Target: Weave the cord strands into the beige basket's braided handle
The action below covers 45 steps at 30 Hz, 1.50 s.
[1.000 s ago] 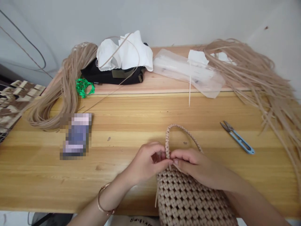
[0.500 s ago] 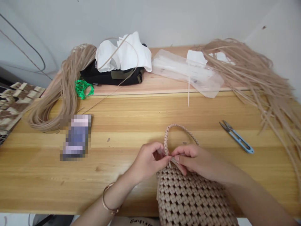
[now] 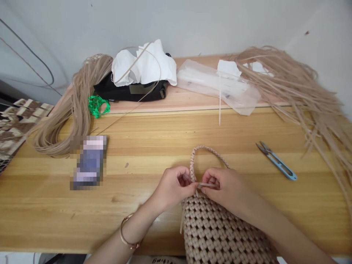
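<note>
A beige woven bag [image 3: 217, 231] stands at the table's front edge, with its braided handle [image 3: 193, 157] arching up behind my hands. At the near base of that handle, my left hand [image 3: 176, 187] is closed, thumb and fingers pinching it where it meets the bag's rim. My right hand [image 3: 225, 185] is closed too, pinching a flat beige strip [image 3: 206, 184] that runs level from the handle base into my fingers. Another strip end [image 3: 182, 222] hangs down the bag's left side. My palms hide part of the rim.
Blue thread snips [image 3: 277, 161] lie to the right. A blurred-out phone [image 3: 90, 161] lies left, beside a bundle of beige strips [image 3: 79, 99]. Behind are a green tangle [image 3: 98, 105], a black pouch [image 3: 129, 91] under white paper, a plastic bag [image 3: 220, 86] and loose strips [image 3: 302, 88].
My right hand has turned and shifted its pinch; the strip, slanting down before, now runs level between my hands. My left hand keeps its hold. The strip end at the bag's left shows more.
</note>
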Available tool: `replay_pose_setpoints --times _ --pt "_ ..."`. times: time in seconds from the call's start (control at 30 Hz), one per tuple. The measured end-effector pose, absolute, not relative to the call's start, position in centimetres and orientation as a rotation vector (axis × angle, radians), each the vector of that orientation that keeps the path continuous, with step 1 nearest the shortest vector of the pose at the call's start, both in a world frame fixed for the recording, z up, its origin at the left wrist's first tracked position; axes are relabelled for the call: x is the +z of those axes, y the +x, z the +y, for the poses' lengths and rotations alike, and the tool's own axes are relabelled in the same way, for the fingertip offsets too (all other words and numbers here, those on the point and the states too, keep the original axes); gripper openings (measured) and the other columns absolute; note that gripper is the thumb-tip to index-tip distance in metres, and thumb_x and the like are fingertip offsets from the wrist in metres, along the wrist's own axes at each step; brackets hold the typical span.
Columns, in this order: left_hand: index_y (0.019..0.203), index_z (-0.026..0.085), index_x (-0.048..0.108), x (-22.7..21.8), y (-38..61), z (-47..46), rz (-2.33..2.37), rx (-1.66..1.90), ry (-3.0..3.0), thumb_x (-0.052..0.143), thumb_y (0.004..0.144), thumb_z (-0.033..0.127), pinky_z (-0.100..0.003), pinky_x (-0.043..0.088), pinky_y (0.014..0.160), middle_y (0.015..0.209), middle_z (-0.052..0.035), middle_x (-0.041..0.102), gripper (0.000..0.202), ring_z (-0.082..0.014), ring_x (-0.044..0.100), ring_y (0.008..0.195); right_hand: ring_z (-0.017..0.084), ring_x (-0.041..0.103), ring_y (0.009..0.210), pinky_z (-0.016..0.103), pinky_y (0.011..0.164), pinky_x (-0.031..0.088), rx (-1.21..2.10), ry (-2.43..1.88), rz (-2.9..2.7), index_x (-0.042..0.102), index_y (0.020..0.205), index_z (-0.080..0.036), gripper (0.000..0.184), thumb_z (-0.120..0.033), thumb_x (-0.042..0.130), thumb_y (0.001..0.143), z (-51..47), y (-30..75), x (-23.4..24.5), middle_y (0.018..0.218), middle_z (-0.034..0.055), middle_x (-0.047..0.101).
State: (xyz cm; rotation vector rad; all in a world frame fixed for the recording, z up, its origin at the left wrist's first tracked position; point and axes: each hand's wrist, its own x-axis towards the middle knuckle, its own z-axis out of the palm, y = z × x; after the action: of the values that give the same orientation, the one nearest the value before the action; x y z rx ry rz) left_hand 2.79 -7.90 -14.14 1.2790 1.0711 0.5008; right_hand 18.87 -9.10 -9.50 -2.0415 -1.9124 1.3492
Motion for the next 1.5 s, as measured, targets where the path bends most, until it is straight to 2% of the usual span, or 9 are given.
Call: replay_pose_setpoints --times 0.1,0.33,0.73,0.97,1.17,1.4,1.5 --pt "0.063 0.014 0.050 -14.2 2.8 -7.9 1.064 0.498 1.262 0.064 0.067 0.024 -0.022 0.035 0.053 0.060 0.0023 0.050 0.018 -0.0091 0.044 0.056 0.013 0.047 0.053 0.024 0.050 0.030 1.304 -2.039 -1.947 0.058 0.061 -0.018 0.010 -0.016 0.057 0.070 -9.2 18.7 -9.9 0.054 -0.0006 0.055" --pt "0.061 0.014 0.048 -14.1 2.5 -7.6 1.048 0.500 1.216 0.067 0.066 0.024 -0.020 0.033 0.051 0.059 0.0029 0.050 0.022 -0.0079 0.043 0.055 0.013 0.050 0.055 0.023 0.051 0.030 1.213 -2.011 -2.022 0.064 0.065 -0.018 0.010 -0.017 0.058 0.073 -9.5 18.6 -10.0 0.056 -0.0009 0.059" --pt "0.061 0.012 0.053 -14.3 2.4 -7.4 0.966 0.488 0.993 0.073 0.060 0.026 -0.021 0.034 0.051 0.059 0.0021 0.053 0.025 -0.0072 0.046 0.053 0.016 0.050 0.059 0.027 0.055 0.028 1.075 -2.026 -2.108 0.065 0.066 -0.017 0.016 -0.015 0.056 0.078 -10.1 18.2 -9.3 0.060 0.0016 0.061" --pt "0.060 0.010 0.055 -14.2 2.2 -7.0 0.957 0.445 0.959 0.080 0.055 0.034 -0.020 0.033 0.050 0.057 0.0020 0.054 0.034 -0.0067 0.046 0.051 0.014 0.054 0.066 0.025 0.059 0.034 1.113 -1.985 -2.070 0.067 0.071 -0.019 0.011 -0.015 0.059 0.077 -10.0 18.5 -9.1 0.073 -0.0007 0.067" --pt "0.061 0.009 0.058 -14.1 2.2 -6.9 0.938 0.427 0.929 0.081 0.054 0.035 -0.020 0.035 0.050 0.056 0.0011 0.057 0.035 -0.0066 0.048 0.051 0.014 0.053 0.056 0.025 0.053 0.032 1.188 -2.004 -2.032 0.068 0.070 -0.021 0.013 -0.018 0.058 0.077 -9.6 18.5 -9.1 0.063 -0.0020 0.065" --pt "0.058 0.010 0.057 -14.3 2.2 -7.0 0.956 0.472 0.934 0.082 0.053 0.033 -0.019 0.035 0.048 0.054 0.0018 0.057 0.034 -0.0061 0.048 0.050 0.014 0.054 0.056 0.025 0.053 0.035 1.255 -2.012 -1.943 0.067 0.077 -0.020 0.013 -0.020 0.054 0.077 -10.1 18.2 -9.4 0.068 0.0005 0.067" --pt "0.057 0.010 0.057 -14.2 2.3 -7.0 0.964 0.482 0.929 0.083 0.051 0.031 -0.019 0.035 0.048 0.053 0.0023 0.056 0.034 -0.0060 0.048 0.049 0.015 0.055 0.057 0.025 0.053 0.037 1.303 -2.005 -1.907 0.067 0.078 -0.020 0.011 -0.023 0.057 0.073 -10.1 18.1 -9.1 0.069 0.0010 0.067"
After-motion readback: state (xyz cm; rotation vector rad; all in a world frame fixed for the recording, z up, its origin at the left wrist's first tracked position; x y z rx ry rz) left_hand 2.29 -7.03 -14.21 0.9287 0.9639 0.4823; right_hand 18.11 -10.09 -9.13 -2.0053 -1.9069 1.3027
